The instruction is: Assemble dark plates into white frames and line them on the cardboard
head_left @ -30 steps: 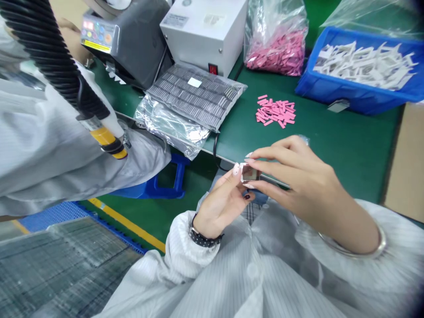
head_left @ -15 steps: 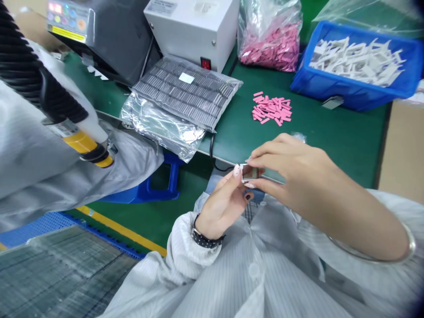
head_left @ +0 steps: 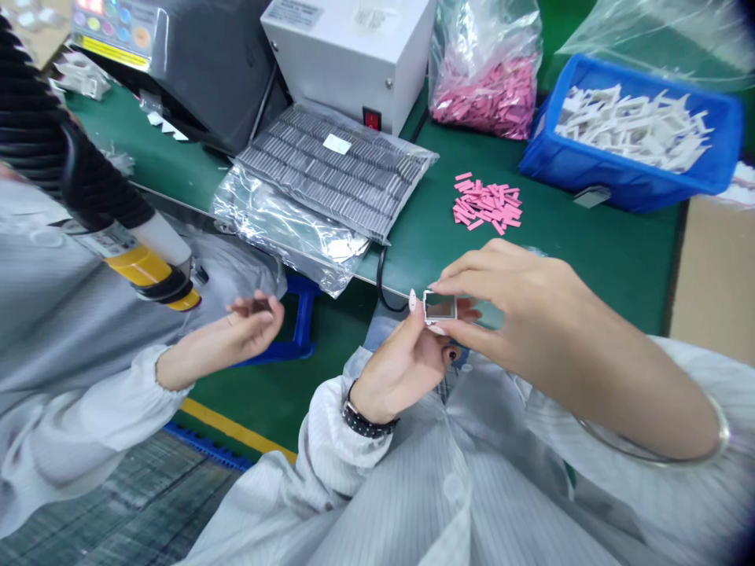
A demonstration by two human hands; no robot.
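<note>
Pinching a small square metal-framed part (head_left: 440, 307) just above the edge of the counter (head_left: 602, 267), the left hand (head_left: 401, 369) and right hand (head_left: 519, 303) clamp their fingers (head_left: 477, 267) on it (pink strips (head_left: 487, 203) lie beyond).

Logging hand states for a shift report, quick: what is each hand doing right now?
Left hand: closed, pinching a small square framed piece.
Right hand: closed, holding the same piece from the other side.
</note>
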